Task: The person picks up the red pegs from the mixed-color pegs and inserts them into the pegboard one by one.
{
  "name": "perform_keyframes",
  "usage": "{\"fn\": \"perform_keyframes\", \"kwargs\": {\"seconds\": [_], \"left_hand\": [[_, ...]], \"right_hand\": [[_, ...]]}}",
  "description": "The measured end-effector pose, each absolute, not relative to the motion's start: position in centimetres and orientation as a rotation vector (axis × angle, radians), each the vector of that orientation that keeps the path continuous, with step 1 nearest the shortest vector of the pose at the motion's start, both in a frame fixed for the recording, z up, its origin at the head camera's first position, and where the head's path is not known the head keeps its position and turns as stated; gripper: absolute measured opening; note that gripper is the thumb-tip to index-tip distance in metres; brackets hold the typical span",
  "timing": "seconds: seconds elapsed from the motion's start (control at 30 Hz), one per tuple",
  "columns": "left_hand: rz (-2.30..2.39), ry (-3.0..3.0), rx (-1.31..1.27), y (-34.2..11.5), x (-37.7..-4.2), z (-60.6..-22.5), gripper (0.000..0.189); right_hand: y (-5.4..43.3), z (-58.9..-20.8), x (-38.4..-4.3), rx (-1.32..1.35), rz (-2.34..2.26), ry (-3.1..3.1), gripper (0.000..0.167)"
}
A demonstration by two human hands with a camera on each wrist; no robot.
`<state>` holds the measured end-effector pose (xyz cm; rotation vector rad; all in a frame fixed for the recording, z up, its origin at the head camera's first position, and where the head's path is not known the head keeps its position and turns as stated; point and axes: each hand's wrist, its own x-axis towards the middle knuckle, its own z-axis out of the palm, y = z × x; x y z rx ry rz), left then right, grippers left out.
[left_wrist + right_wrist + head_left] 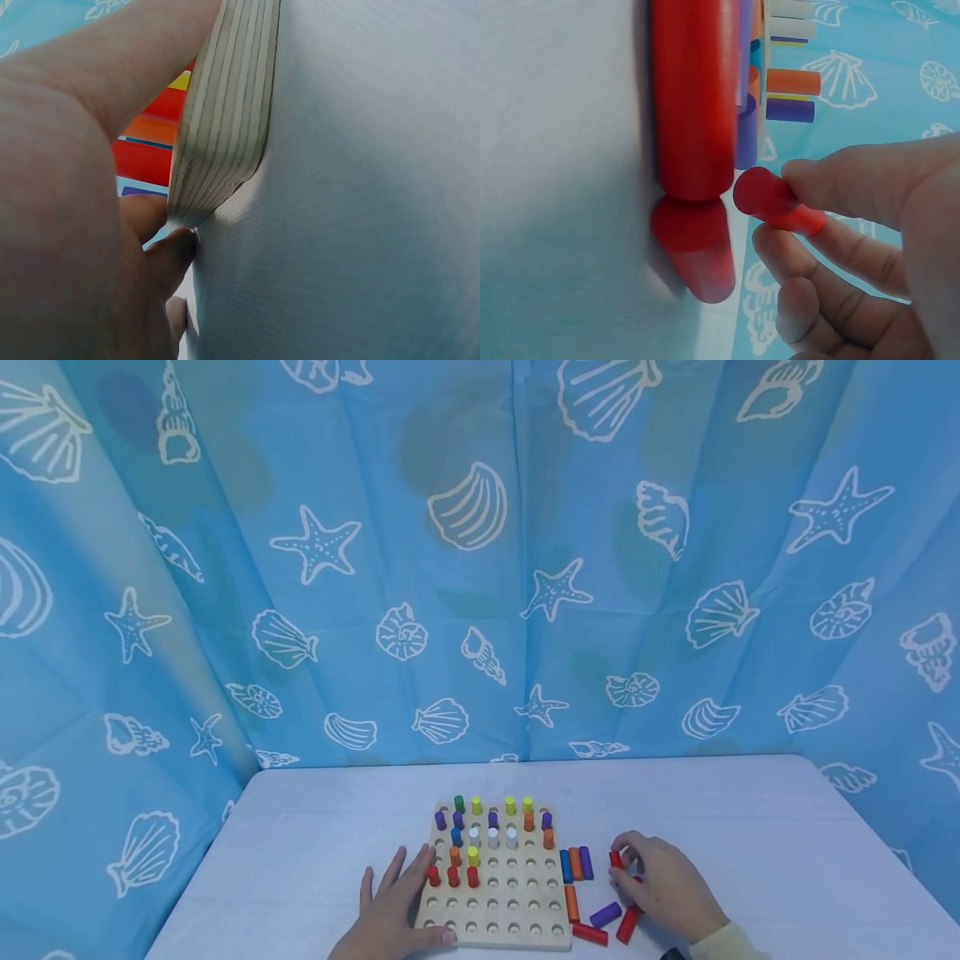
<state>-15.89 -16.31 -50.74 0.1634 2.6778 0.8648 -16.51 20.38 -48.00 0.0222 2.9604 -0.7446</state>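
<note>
A wooden pegboard point(502, 893) lies on the table with rows of round holes and colored pegs upright in its back and left parts. My left hand point(393, 910) rests at its left edge, fingers spread and fairly straight, thumb over the near-left corner. To the right of the board, my right hand point(663, 887) pinches a red peg point(759, 191) between thumb and fingertips. In the right wrist view that peg is tilted, beside two red pegs lying end to end on the table, the nearer one point(697, 251) short-looking from this angle.
Right of the board lie loose pegs: blue point(566, 866), orange point(576, 863) and purple point(587, 862) side by side, then another orange point(572, 903), a purple point(605, 915) and a red point(590, 934). A blue shell-patterned curtain point(465, 593) hangs behind the white table point(315, 827).
</note>
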Motion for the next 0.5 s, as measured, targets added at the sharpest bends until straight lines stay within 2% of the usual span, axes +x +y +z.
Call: {"fn": "perform_keyframes", "kwargs": {"seconds": [0.5], "left_hand": [[0.857, 2.691, 0.174, -16.28, -15.86, -50.73, 0.121]], "right_hand": [[20.01, -47.44, -16.23, -0.048, -0.706, 3.026, 0.032]]}}
